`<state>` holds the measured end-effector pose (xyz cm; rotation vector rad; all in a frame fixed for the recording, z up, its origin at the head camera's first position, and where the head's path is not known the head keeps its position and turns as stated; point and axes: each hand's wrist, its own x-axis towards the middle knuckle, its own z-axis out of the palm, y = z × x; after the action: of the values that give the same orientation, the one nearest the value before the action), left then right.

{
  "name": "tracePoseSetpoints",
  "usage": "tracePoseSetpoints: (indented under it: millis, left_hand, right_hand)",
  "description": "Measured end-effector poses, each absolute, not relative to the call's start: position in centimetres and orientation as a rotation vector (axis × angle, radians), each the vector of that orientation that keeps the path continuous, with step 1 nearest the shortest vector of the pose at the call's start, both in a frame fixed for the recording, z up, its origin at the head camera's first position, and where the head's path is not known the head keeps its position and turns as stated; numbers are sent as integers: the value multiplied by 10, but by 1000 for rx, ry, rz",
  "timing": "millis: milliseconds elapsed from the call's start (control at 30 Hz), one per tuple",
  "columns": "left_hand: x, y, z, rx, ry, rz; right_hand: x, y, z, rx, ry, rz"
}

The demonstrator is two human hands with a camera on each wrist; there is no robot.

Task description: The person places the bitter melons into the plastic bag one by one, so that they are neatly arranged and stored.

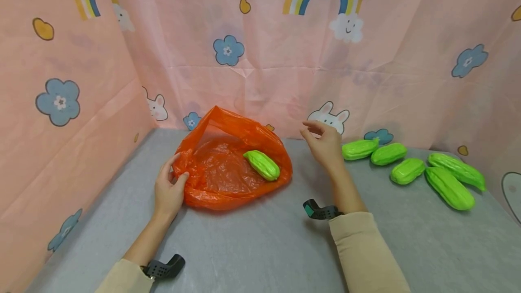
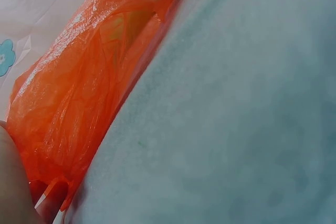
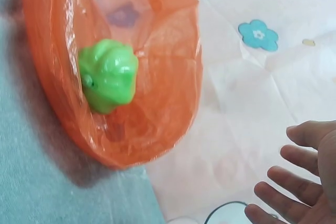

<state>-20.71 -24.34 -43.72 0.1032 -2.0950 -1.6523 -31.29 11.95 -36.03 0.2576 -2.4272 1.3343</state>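
Observation:
An orange plastic bag (image 1: 228, 200) lies on the table with its mouth spread wide. Inside it, toward the right, rests a glossy green ridged gourd (image 1: 262, 165), which also shows in the right wrist view (image 3: 108, 76). My left hand (image 1: 168, 191) pinches the bag's left edge between thumb and fingers; only part of that hand appears in the left wrist view. To the right of the bag, my right hand (image 1: 325, 144) hovers with loosely extended fingers (image 3: 289, 182) and holds nothing. It is apart from the bag.
Several more green ridged gourds (image 1: 408, 171) lie on the grey table (image 1: 268, 248) at the right, beyond my right forearm. A pink patterned cloth (image 1: 268, 40) hangs behind the table and along its left side.

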Motion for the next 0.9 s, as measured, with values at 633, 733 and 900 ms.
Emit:
tracePoseSetpoints:
  millis: [633,733,900]
  left_hand:
    - [-206,-242,-436,131,-2104,-1638]
    - [-207,-242,-436,128,-2106,-1624]
    - [-207,-242,-437,134,-2112,-1609]
  right_hand:
    - [-325,162,-375,59,-2369,1303]
    - [-325,171,-378,15,-2388,1269]
    - [-324,183,-384,-39,-2457,1190]
